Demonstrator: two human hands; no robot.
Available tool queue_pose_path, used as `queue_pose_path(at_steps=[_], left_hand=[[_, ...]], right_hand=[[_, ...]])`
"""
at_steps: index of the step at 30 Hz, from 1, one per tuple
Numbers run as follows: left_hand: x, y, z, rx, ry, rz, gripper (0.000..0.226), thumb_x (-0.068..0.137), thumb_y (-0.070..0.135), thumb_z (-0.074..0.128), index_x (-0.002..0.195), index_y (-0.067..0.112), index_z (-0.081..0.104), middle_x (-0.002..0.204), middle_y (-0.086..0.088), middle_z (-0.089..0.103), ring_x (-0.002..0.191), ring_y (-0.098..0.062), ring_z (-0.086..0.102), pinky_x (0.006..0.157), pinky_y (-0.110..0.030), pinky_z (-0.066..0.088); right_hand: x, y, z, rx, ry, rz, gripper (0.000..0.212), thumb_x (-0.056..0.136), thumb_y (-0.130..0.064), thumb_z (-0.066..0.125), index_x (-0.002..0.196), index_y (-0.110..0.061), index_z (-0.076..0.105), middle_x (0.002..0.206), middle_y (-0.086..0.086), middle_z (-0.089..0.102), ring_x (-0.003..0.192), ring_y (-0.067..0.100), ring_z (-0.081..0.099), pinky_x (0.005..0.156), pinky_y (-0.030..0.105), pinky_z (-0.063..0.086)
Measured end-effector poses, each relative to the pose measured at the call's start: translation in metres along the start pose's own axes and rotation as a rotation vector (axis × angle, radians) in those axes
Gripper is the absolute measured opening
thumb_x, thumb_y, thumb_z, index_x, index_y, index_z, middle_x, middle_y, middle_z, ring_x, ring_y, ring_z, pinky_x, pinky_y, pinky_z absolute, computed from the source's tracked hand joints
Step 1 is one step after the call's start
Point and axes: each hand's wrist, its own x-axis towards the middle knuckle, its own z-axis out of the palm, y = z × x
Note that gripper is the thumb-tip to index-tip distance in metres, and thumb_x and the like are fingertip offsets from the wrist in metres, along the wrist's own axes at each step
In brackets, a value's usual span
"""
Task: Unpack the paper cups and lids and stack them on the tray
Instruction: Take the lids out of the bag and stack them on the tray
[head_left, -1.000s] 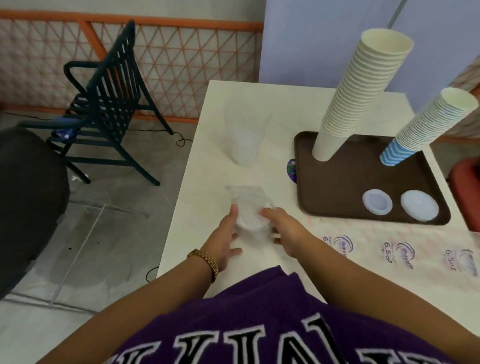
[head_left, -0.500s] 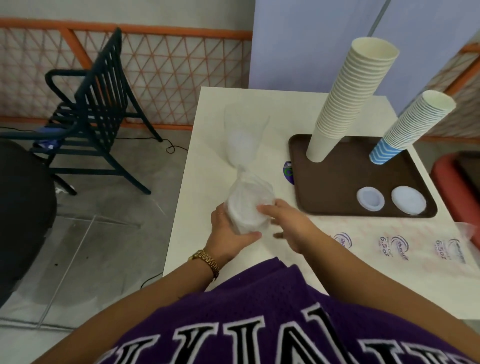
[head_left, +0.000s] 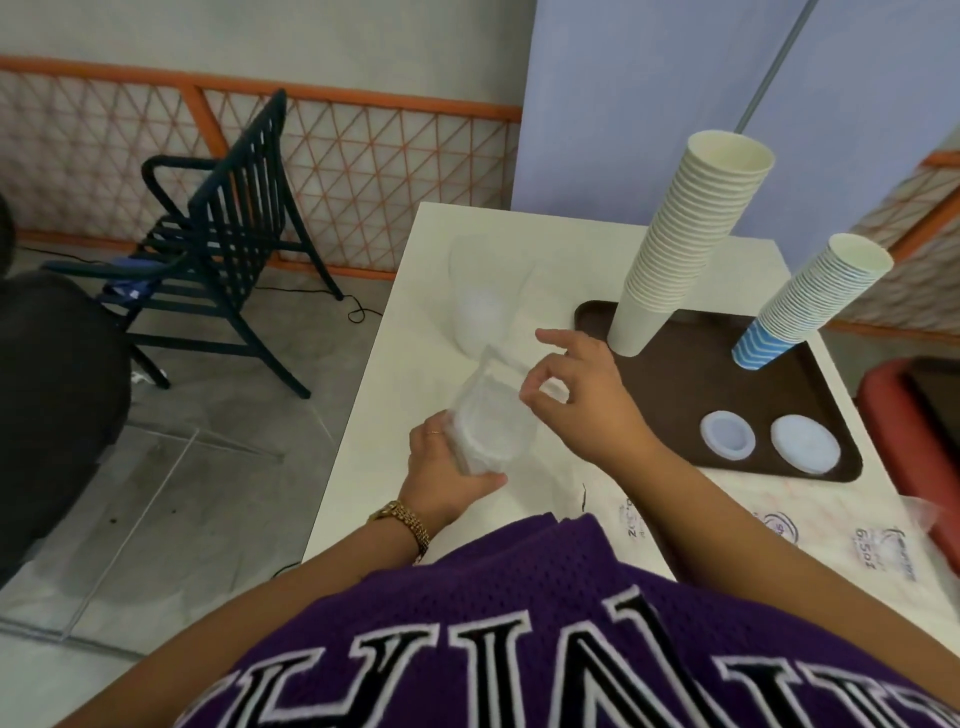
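- A cream-white rectangular table (head_left: 395, 332) carries everything; its left edge borders a grey concrete floor (head_left: 218, 467).
- On the floor off the table's left edge stands a dark slatted metal chair (head_left: 228, 234), before an orange lattice fence (head_left: 363, 171) along the far wall.
- A pale blue panel (head_left: 623, 93) rises behind the table's far edge.
- A dark brown plastic tray (head_left: 691, 384) lies toward the right edge.
- At the tray's far left corner stands a tall stack of plain cream paper cups (head_left: 680, 239); at its far right corner, a shorter stack of blue-patterned paper cups (head_left: 800, 306).
- Two round white lids (head_left: 763, 436) lie side by side on the tray's near part.
- The left hand (head_left: 447, 478) grasps a clear plastic sleeve of white lids (head_left: 493, 426), lifted near the left edge.
- The right hand (head_left: 582, 395) pinches the sleeve's top with thumb and finger, other fingers spread.
- A printed clear wrapper (head_left: 831, 535) lies flat along the near edge.
- Another clear plastic bag (head_left: 483, 296) lies toward the far edge, left of the tray.
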Motion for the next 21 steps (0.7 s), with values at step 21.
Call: queue_pose_path(at_steps=[21], left_hand=[[0.0,-0.003,0.015,0.028,0.041,0.131,0.098,0.064,0.029,0.09,0.138,0.027,0.027,0.129,0.013,0.018,0.124,-0.016,0.039,0.104,-0.035,0.044]], right_hand=[[-0.001,-0.026,-0.068,0.293,-0.056,-0.054,0.009,0.092,-0.016,0.064,0.093,-0.019,0.073,0.093,-0.011,0.069,0.088,0.001,0.064,0.076,0.013,0.048]])
